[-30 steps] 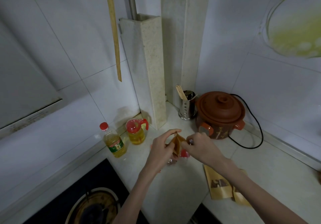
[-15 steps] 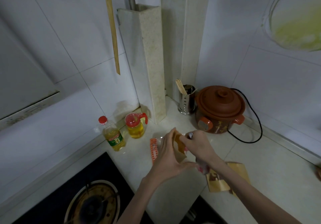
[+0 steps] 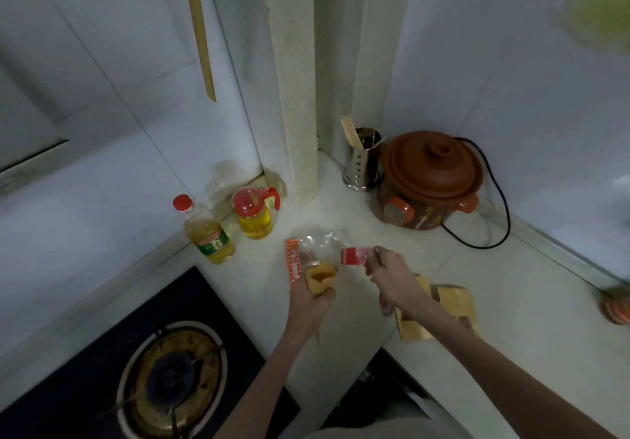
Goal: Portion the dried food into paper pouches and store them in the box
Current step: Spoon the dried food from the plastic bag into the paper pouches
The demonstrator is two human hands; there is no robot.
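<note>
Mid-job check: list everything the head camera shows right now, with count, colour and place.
Open brown paper pouch: one, in left grip.
Clear plastic food bag with red label: one, counter, pinched by right hand.
Flat brown paper pouches: at least two, counter, under right forearm.
Brown clay pot with lid: one, back corner.
Steel utensil holder: one, left of pot.
Red-capped oil bottle: one, by wall.
Red-lidded oil jug: one, beside bottle.
Gas burner: one, lower left.
Left hand: shut on pouch.
Right hand: shut on bag.

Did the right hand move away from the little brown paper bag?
Yes. The right hand was touching the paper pouch before; now it has pulled off to the right, toward the spare pouches lying on the counter.
</note>
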